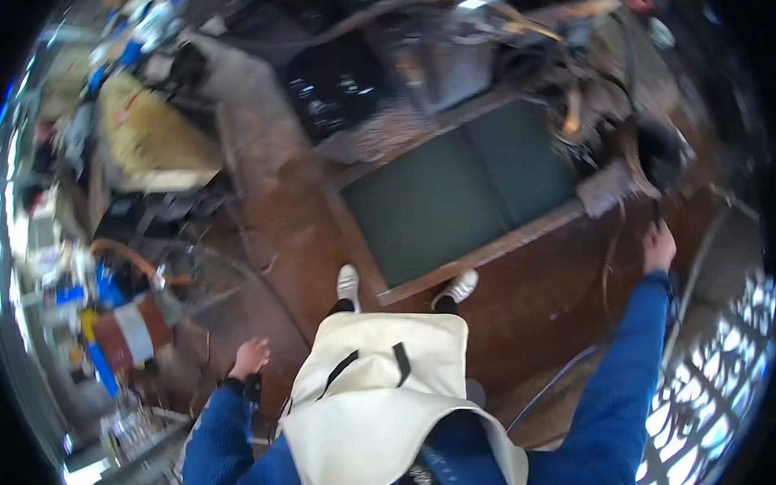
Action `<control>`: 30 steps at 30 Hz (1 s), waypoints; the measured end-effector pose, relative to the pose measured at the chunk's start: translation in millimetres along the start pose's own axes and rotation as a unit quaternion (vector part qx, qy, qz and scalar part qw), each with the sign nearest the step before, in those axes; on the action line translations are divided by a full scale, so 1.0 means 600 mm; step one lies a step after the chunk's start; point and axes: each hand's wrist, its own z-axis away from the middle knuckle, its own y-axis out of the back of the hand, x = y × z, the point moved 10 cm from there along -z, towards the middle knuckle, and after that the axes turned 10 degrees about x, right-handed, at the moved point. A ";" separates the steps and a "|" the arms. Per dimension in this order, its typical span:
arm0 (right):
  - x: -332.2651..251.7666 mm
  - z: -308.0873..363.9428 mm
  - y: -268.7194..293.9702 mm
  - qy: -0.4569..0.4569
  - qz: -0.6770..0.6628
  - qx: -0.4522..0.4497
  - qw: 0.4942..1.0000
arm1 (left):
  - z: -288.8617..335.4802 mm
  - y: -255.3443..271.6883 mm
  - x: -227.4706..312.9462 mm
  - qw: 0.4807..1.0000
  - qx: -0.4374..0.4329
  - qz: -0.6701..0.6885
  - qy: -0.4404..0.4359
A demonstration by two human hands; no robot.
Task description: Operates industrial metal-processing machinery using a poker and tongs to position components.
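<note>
My right hand (659, 248) reaches out to the far right, its fingers closed around a thin dark handle (658, 212). Beyond that handle lies a dark rounded object (658, 154), too blurred to name. My left hand (252, 357) hangs at the left over the brown floor, fingers loosely bent and apart, with nothing seen in it. Between the hands, a cream apron (383, 349) with black straps covers my front. Ahead of my white shoes lies a large dark green panel (459, 193) in a wooden frame.
A yellowish wedge-shaped block (149, 135) stands at the upper left. Below it are an orange hose (123, 250) and a reddish-brown drum (135, 332) with a pale band. A cable (551, 382) trails on the floor near my right arm. A metal lattice (710, 402) is at the lower right.
</note>
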 end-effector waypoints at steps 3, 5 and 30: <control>-0.005 0.190 -0.011 0.002 -0.066 -0.073 0.995 | 0.008 0.022 0.040 0.862 0.099 -0.458 -0.194; 0.012 0.355 0.018 0.178 0.072 -0.088 0.977 | -0.028 0.043 0.011 0.891 0.084 -0.417 -0.160; -0.053 1.068 -0.815 0.170 0.691 -0.408 0.572 | -0.330 0.083 0.196 0.970 -0.220 0.106 0.010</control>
